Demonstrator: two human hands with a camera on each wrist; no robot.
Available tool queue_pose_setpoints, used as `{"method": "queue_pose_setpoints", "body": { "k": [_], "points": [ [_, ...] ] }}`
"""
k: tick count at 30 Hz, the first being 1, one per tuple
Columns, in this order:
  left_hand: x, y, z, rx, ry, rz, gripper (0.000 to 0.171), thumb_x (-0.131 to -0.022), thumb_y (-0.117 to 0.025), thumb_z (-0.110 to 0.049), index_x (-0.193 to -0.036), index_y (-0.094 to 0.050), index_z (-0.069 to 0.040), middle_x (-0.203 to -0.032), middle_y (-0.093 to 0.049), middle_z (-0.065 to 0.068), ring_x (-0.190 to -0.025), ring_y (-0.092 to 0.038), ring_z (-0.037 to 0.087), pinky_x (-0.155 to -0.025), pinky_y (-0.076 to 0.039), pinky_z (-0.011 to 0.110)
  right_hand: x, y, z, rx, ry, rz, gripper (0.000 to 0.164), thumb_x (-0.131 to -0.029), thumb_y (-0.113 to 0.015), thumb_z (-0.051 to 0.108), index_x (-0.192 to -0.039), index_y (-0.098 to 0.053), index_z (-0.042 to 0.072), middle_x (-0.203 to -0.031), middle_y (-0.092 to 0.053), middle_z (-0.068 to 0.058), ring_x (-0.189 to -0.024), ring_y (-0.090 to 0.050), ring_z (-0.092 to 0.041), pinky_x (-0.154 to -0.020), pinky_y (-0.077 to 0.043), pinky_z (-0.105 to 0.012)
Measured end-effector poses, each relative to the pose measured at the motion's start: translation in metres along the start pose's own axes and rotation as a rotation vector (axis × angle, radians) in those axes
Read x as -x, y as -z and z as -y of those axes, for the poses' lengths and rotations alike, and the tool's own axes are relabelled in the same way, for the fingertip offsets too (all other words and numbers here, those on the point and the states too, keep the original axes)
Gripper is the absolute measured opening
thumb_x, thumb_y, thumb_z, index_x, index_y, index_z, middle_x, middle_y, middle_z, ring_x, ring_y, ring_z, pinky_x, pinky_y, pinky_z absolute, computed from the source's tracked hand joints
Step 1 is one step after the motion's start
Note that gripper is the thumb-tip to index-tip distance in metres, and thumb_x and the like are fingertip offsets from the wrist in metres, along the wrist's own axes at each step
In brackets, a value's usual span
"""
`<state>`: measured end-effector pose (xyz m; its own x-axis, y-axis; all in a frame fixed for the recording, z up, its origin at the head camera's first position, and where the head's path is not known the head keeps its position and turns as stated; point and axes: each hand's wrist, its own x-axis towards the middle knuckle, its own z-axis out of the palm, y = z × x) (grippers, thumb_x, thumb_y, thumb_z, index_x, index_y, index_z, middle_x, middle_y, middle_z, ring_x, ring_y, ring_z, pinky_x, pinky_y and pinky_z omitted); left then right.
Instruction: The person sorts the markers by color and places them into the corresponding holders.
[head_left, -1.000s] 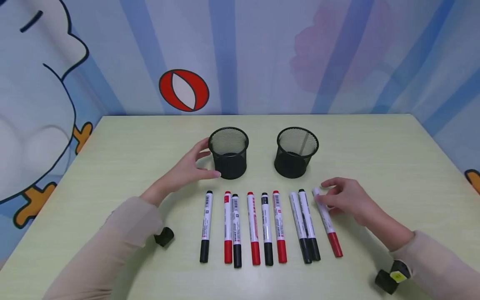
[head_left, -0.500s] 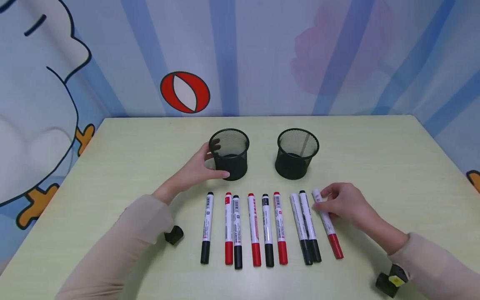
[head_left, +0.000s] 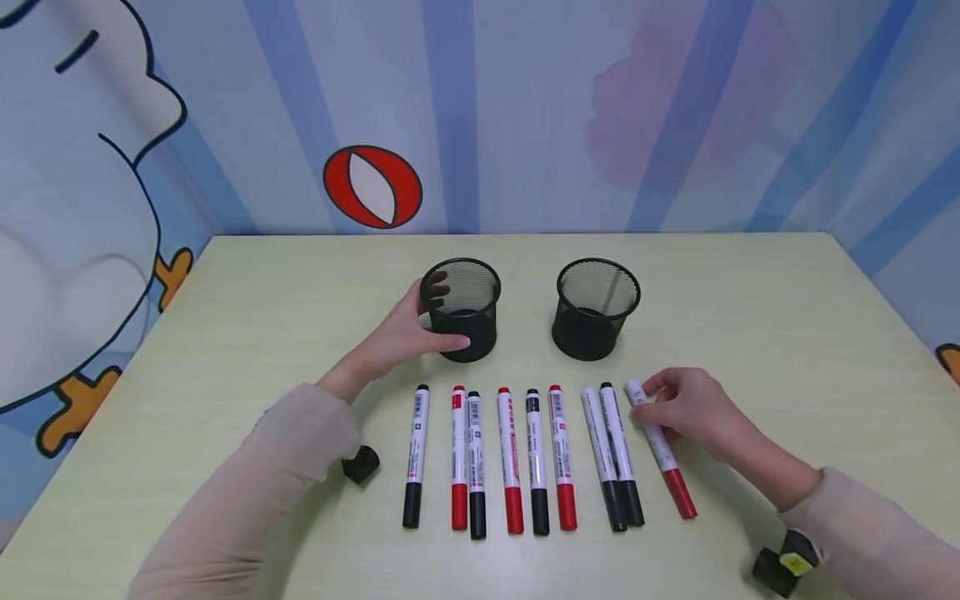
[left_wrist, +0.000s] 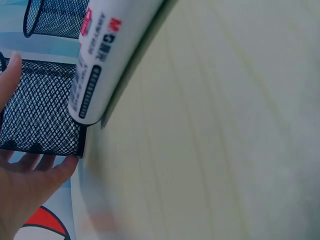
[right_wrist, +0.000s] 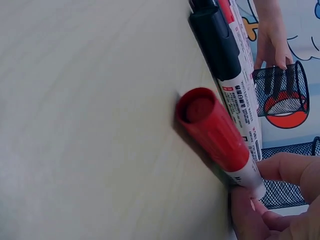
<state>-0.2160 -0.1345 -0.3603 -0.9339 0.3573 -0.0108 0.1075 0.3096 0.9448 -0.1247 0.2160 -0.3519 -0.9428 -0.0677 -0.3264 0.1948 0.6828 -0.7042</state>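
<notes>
My left hand [head_left: 397, 340] holds the left black mesh pen cup [head_left: 472, 337], thumb across the front and fingers behind, showing through the mesh. The cup stands upright at the back of the table. In the left wrist view, thumb and fingers lie on opposite sides of this pen cup [left_wrist: 42, 110]. My right hand [head_left: 693, 412] pinches the white end of a red-capped marker [head_left: 678, 493], rightmost in the row. In the right wrist view the marker's red cap [right_wrist: 215, 132] points away from the pinching fingertips. A second mesh pen cup [head_left: 587, 335] stands to the right, untouched.
Several white markers with black or red caps lie in a row before the cups, including a black-capped marker [head_left: 416, 458] at the left end and a pair [head_left: 611, 458] close together near my right hand. A patterned blue wall [head_left: 517, 117] rises behind the table [head_left: 300, 275].
My left hand has moved right and closed round the left pen cup. My right fingers have come together on the red-capped marker, whose capped end has swung slightly right.
</notes>
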Motion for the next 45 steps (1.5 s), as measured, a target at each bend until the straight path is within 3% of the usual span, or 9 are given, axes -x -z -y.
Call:
{"method": "queue_pose_setpoints", "body": {
  "k": [9,20,39,45],
  "points": [
    [-0.002,-0.003,0.002,0.000,-0.005,-0.029,0.089,-0.075,-0.078,-0.018,-0.144,-0.022,-0.015,-0.143,-0.034,0.007,-0.131,-0.031,0.024,-0.101,-0.036,0.049,0.001,0.009,-0.002,-0.144,-0.082,0.098,0.043,-0.083,-0.067,0.013,-0.116,-0.048,-0.009,-0.094,-0.055,-0.014,-0.071,-0.056,-0.016,-0.063,-0.054,-0.030],
    [-0.002,-0.004,-0.001,0.009,-0.009,-0.025,0.087,-0.076,-0.077,-0.016,-0.144,-0.023,-0.016,-0.142,-0.035,0.008,-0.130,-0.032,0.025,-0.100,-0.037,0.050,0.000,0.028,0.001,-0.223,-0.065,0.152,0.051,-0.089,-0.061,0.019,-0.126,-0.040,-0.008,-0.105,-0.052,-0.015,-0.080,-0.055,-0.019,-0.072,-0.054,-0.033],
    [-0.001,-0.004,0.000,0.023,0.008,-0.019,0.089,-0.075,-0.078,-0.019,-0.145,-0.022,-0.019,-0.144,-0.034,0.006,-0.131,-0.031,0.024,-0.103,-0.032,0.051,-0.010,0.062,0.021,-0.335,0.034,0.096,0.053,-0.092,-0.055,0.019,-0.131,-0.031,-0.009,-0.102,-0.052,-0.007,-0.076,-0.060,-0.011,-0.074,-0.055,-0.032],
    [0.004,-0.003,-0.012,0.035,0.017,-0.004,0.087,-0.077,-0.075,-0.012,-0.145,-0.021,-0.014,-0.145,-0.032,0.012,-0.133,-0.028,0.028,-0.103,-0.031,0.052,-0.012,0.072,0.033,-0.341,0.050,0.082,0.054,-0.093,-0.055,0.019,-0.133,-0.030,-0.007,-0.102,-0.051,-0.004,-0.076,-0.060,-0.009,-0.074,-0.055,-0.030]
  ]
}}
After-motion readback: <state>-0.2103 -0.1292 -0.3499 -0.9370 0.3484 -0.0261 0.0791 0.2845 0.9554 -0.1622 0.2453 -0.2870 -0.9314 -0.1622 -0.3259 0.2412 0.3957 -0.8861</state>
